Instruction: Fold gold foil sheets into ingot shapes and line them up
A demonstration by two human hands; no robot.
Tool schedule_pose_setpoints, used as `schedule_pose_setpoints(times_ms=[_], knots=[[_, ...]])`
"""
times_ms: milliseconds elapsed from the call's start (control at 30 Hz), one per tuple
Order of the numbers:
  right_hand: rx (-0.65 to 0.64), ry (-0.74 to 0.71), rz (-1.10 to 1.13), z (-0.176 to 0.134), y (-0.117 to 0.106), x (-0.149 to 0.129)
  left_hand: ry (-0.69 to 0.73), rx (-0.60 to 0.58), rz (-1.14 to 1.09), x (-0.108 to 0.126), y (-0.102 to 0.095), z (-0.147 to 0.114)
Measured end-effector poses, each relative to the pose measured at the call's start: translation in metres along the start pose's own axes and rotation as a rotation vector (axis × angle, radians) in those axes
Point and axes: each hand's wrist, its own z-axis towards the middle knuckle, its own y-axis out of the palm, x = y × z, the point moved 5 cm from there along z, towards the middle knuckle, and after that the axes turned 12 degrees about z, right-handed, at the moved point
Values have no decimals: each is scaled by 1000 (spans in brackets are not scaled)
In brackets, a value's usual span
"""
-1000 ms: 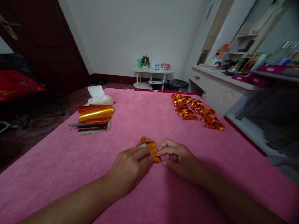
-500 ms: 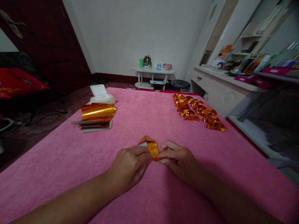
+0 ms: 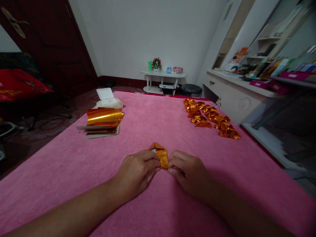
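A partly folded sheet of gold foil paper [image 3: 162,157] lies on the pink cloth between my hands, with a peak at its far end and a pale patch of its backing showing. My left hand [image 3: 139,171] is closed on its left side, fingers covering that part. At the lower right corner, my right hand [image 3: 189,169] pinches the edge between thumb and fingers. Two rows of folded gold foil pieces [image 3: 202,123] sit at the far right. A stack of gold foil sheets [image 3: 105,118], curled on top, rests at the left.
The pink cloth [image 3: 138,214] covers the table. An open white box [image 3: 105,94] stands behind the foil stack. Beyond the table are a small white stand [image 3: 163,74], a round stool [image 3: 192,89] and a cluttered cabinet [image 3: 229,87] on the right.
My right hand's fingers have drawn together into a tighter pinch at the paper's lower right corner. The left hand stays on the paper. The view has shifted slightly.
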Motion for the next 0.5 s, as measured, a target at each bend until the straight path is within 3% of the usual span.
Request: schedule_pose_setpoints(times_ms=[267,500], knots=[[-12,25,136,1,-1,12,49,58,-38,3,-1,-3],[13,-146,120,1,-8,4,227,90,-28,5,-5,0]])
